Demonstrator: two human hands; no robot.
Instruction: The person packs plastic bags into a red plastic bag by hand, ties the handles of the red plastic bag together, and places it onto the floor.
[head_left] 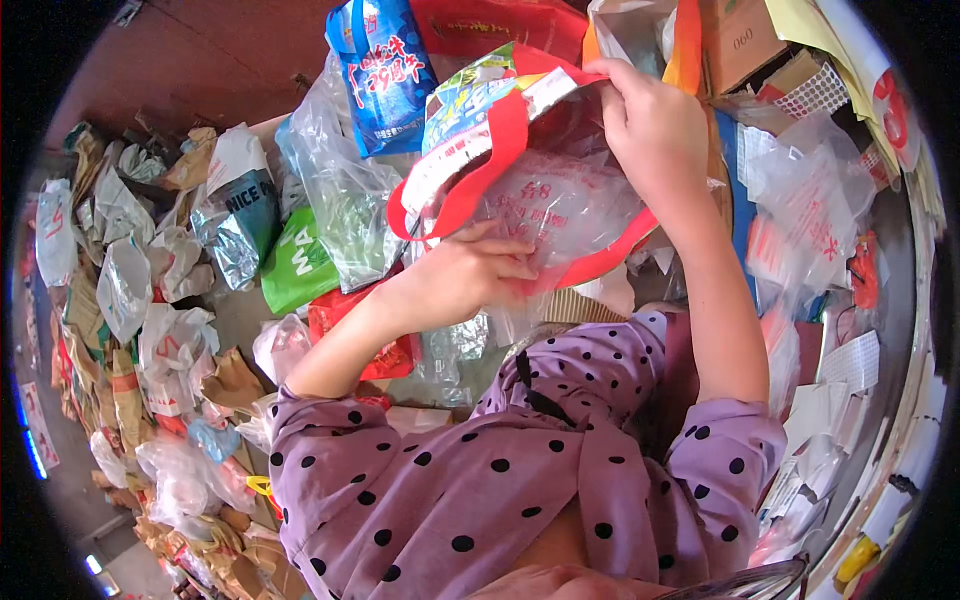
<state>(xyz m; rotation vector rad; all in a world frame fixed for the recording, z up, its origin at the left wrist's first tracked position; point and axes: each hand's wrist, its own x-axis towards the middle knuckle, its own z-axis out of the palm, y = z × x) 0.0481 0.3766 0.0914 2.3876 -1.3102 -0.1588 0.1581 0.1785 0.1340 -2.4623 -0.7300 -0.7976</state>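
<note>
A shopping bag with red trim and a red handle [512, 135] hangs in front of me, its mouth toward me. My right hand [650, 120] pinches its upper rim. Clear plastic with red print [560, 200] bulges from the bag's mouth. My left hand [470, 272] is on the lower left part of this plastic, fingers bent against it; the fingertips are slightly blurred. To the left of the shopping bag are a blue printed bag [380, 80] and a crumpled clear plastic bag [350, 200].
A heap of paper and plastic bags [150, 300] fills the left side. A green bag [298, 262] and a red package [385, 345] lie near my left forearm. On the right are a cardboard box [740, 45], clear film [800, 200] and paper scraps [850, 362].
</note>
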